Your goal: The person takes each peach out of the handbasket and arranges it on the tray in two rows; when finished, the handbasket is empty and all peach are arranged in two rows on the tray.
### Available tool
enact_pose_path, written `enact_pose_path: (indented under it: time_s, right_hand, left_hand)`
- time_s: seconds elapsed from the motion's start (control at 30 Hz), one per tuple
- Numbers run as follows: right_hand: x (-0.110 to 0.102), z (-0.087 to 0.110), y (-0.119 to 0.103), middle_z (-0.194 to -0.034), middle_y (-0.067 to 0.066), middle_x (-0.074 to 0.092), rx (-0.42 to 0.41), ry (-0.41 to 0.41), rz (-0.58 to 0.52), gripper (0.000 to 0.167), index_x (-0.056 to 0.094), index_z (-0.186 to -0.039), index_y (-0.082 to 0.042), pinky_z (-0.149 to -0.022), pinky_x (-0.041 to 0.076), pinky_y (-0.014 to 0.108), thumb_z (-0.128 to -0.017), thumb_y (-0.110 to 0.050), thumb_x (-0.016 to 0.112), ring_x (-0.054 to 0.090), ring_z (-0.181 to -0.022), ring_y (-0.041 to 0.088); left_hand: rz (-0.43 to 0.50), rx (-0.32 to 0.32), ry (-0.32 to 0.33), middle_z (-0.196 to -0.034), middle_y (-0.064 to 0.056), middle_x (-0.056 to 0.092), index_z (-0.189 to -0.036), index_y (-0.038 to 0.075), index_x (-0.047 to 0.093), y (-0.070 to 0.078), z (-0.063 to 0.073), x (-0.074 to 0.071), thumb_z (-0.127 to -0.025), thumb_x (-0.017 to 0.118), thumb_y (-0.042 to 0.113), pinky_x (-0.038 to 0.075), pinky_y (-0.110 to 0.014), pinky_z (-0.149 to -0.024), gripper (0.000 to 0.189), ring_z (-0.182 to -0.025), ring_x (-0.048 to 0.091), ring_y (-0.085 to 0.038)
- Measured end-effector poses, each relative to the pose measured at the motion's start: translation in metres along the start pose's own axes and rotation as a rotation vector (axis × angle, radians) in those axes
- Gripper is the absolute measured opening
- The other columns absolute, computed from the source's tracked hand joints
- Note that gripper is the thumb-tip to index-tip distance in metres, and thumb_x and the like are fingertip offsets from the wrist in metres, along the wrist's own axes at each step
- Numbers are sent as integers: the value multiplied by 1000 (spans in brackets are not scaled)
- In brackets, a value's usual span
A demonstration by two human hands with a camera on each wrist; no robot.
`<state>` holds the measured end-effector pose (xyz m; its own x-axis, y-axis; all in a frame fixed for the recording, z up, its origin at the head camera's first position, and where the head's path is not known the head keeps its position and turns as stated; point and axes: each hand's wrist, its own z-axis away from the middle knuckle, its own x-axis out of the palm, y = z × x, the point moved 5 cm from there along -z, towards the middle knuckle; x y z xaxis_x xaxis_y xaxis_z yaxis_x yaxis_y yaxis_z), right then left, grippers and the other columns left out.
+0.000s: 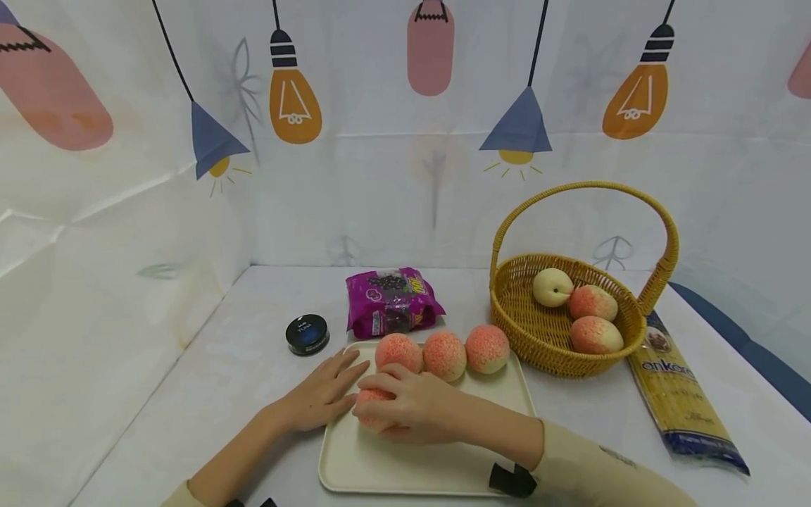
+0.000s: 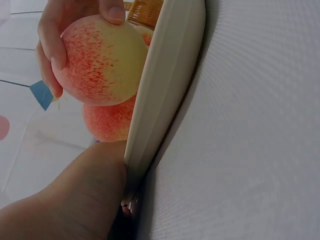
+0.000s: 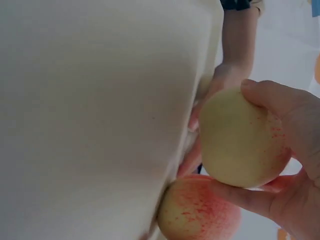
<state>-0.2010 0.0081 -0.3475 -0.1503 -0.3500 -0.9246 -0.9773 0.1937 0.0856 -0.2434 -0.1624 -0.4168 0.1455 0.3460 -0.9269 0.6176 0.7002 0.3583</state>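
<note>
Right wrist view: 1 peach (image 3: 240, 142) sits in the right hand (image 1: 415, 408), gripped between thumb and fingers. The head view puts it at the left side of the tray (image 1: 431, 468), nearer than 3 peaches (image 1: 445, 356); the left hand (image 1: 319, 394), fingers spread, touches the rim.

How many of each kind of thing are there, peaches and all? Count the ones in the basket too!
Peaches: 7 (3 in the basket, 3 in a row on the tray, 1 in the right hand)
Basket: 1
Tray: 1
Purple bag: 1
Round black tin: 1
Long yellow pack: 1
Total: 12
</note>
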Motion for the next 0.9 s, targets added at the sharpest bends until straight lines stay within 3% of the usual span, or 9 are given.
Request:
enact_pose_path:
  time_s: [0.27,0.6,0.9]
  right_hand:
    - [8,-1,1,-123,2,50,-9,-59,10,41,56,-118,-23,-66,47,16,-80,-29,69,48,-105,19]
    - [10,-6,3,-125,2,45,66,-155,-14,42,50,-120,-26,-79,46,22,-82,-33,67,46,-107,18]
    - [8,-8,3,-124,4,48,37,-161,-22,41,52,-121,-25,-83,45,23,-84,-36,64,47,-105,17]
  left_hand:
    - [-11,14,0,-147,-22,20,-143,8,31,1,-1,-1,-96,41,34,17,-57,-104,54,-134,14,-42]
    - [-35,21,18,-146,-22,21,-142,7,32,-1,-2,-1,-96,42,33,18,-56,-104,54,-134,16,-41]
    - [-28,17,17,-147,-22,21,-142,8,33,0,-1,0,-95,44,32,19,-57,-103,54,-134,16,-41]
